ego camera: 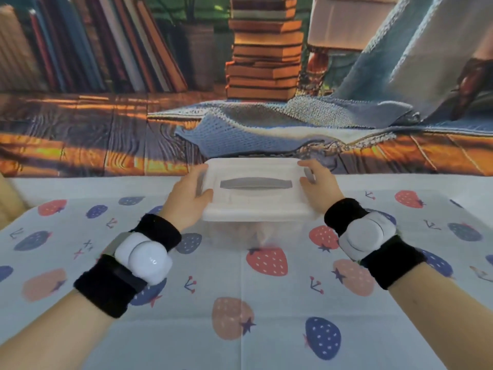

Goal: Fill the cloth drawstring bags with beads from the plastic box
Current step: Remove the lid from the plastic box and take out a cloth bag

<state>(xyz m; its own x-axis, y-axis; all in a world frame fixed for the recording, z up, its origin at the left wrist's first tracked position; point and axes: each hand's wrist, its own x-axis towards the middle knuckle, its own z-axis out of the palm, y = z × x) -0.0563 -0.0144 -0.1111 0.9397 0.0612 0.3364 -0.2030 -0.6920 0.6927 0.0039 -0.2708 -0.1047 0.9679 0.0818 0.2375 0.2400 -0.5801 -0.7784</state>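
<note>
The plastic box (pixel 257 206) is sitting in the middle of the frame on the strawberry-print tablecloth (pixel 266 316), with its white lid (pixel 256 193) still on and the grey handle (pixel 256 183) lying flat across the top. The left hand (pixel 188 194) is gripping the lid's left end, thumb curling over the top edge and fingers wrapping the side latch. The right hand (pixel 317 182) is holding the right end, fingers curling around the grey latch (pixel 309 174) there. Something pale is showing dimly through the clear wall below the lid, but whether it is beads or bags cannot be told. No drawstring bag is lying in the open.

The person is probably working at unclipping the lid. If one latch is releasing before the other, the lid could be springing up crooked and jolting the box, scattering beads. Pulling upward without the base being held down could be lifting the whole box and tipping it.
</note>
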